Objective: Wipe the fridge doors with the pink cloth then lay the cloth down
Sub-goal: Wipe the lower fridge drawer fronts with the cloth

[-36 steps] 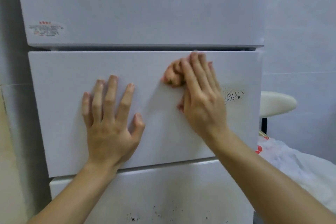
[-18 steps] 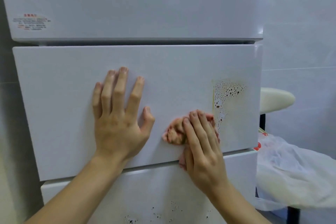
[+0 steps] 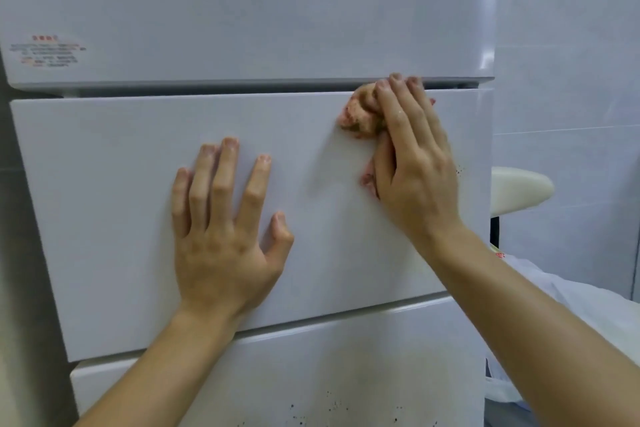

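A white fridge fills the view; both hands lie on its middle door (image 3: 121,218). Above the hands is the upper door (image 3: 242,10), below the wrists the lower door (image 3: 346,374), dotted with black specks (image 3: 332,406). Right of the right hand (image 3: 415,166) are a pale tiled wall (image 3: 571,45), a cream stool seat (image 3: 519,191) and a white plastic bag (image 3: 588,308), contents unseen. The left hand (image 3: 221,246) rests flat, fingers spread, holding nothing. The right hand's straight fingers press the bunched pink cloth (image 3: 360,116) against the middle door's top edge; its thumb is hidden.

The left hand (image 3: 221,239) lies on the middle fridge door (image 3: 104,218), left of the cloth (image 3: 360,116).
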